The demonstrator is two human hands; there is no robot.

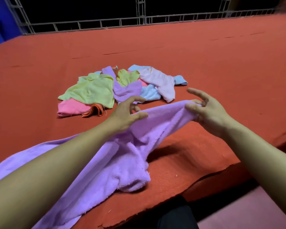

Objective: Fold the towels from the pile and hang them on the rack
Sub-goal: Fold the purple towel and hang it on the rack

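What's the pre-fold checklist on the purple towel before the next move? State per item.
1. Left hand has the purple towel: ok, thumb and fingers pinch its top edge.
2. Right hand has the towel: ok, thumb pinches the far end of that edge, other fingers spread.
3. Top edge taut between the hands: ok, it runs roughly straight.
4. Towel spread flat for folding: not ok, the lower part is bunched on the red table cover and draped under the left forearm.
5. Held towel separate from the pile: ok, red cover shows between them.
6. Rack within reach: cannot tell, only a metal frame shows beyond the table.
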